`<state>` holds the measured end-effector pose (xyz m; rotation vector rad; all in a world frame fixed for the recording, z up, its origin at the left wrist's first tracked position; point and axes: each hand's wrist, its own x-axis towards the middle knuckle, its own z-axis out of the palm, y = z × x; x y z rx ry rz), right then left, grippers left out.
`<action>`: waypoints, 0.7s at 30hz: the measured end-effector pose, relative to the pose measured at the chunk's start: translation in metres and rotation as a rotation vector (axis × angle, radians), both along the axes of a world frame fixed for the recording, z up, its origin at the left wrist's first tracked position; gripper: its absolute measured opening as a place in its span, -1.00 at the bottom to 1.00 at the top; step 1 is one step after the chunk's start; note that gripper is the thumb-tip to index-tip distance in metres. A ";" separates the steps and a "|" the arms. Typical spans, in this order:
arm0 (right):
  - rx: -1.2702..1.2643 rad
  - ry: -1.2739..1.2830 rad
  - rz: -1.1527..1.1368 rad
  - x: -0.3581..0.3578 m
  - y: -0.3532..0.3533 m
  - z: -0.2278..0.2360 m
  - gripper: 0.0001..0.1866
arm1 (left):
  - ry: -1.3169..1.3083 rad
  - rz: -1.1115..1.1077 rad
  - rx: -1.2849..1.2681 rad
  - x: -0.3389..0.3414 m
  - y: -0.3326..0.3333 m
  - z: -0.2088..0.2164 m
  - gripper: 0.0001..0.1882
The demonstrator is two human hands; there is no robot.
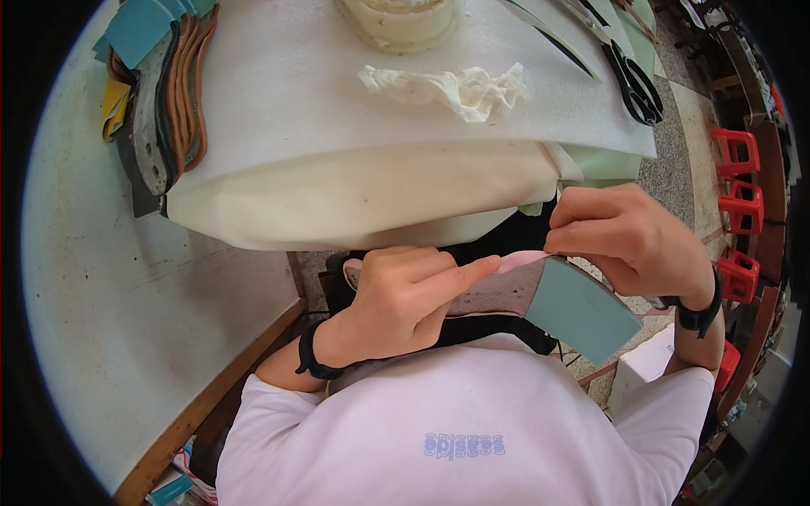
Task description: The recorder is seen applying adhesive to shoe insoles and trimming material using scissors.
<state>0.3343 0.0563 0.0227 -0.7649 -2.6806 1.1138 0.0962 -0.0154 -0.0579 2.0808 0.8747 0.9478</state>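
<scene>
Close in front of my body, both hands are raised over my lap. A narrow pink strip [523, 259] runs between them. My left hand [396, 295] is closed, with its fingertips at the strip's left end. My right hand [629, 239] pinches the other end between thumb and fingers. Just under the right hand hangs a flat teal sheet [584, 314] with a curved edge; whether the strip is joined to it, I cannot tell. Behind the left hand shows a dull pinkish-grey surface [494, 297], partly hidden.
A table [278, 110] with pale cream sheeting [363, 194] draped over its front edge stands ahead. On it lie crumpled tissue [456, 91], black-handled scissors [633, 84], a whitish tub [405, 24] and stacked brown and teal pieces [181, 93]. Red stools [738, 207] stand at right.
</scene>
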 end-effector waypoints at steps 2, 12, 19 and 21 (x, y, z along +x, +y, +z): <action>-0.044 0.014 0.001 0.002 0.001 0.001 -0.83 | 0.008 0.003 0.012 0.001 0.000 0.001 -0.57; -0.243 -0.038 -0.081 0.000 0.002 0.011 -0.82 | 0.074 0.119 0.133 0.003 0.000 0.000 -0.56; -0.109 -0.127 -0.181 -0.008 -0.009 0.006 -0.85 | 0.018 0.087 0.028 0.005 0.000 -0.006 -0.62; -0.129 -0.149 -0.171 -0.011 -0.009 0.006 -0.89 | 0.007 0.069 -0.040 0.006 -0.001 -0.008 -0.66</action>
